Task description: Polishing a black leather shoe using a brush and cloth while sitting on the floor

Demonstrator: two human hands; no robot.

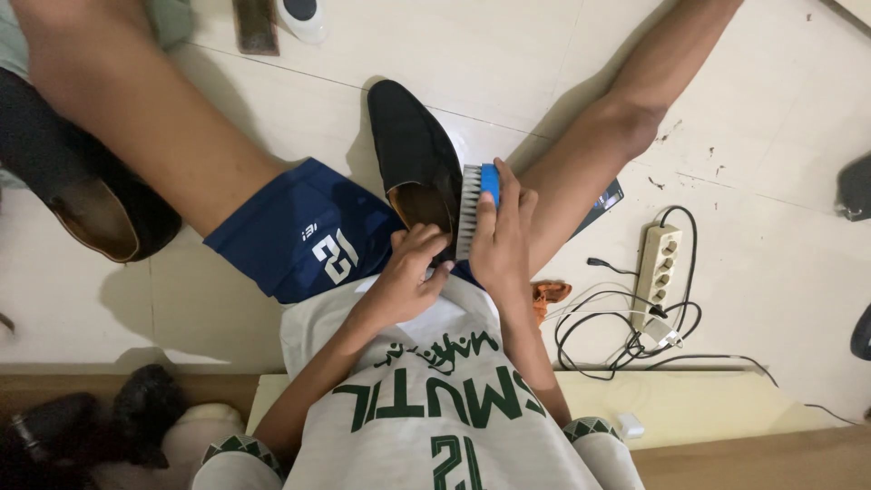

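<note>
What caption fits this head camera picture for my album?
Left hand steadies a black suede shoe while right hand holds a blue-backed white-bristle brush against it.

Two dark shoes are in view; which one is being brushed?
The black shoe between the legs: left hand grips it, right hand presses the brush against it. The other shoe lies untouched.

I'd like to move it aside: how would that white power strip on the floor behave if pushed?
The power strip lies flat on the tile floor, so it would likely slide, not tip. Its looped black cables would probably drag along and resist. It looks like rigid plastic, probably light.
</note>
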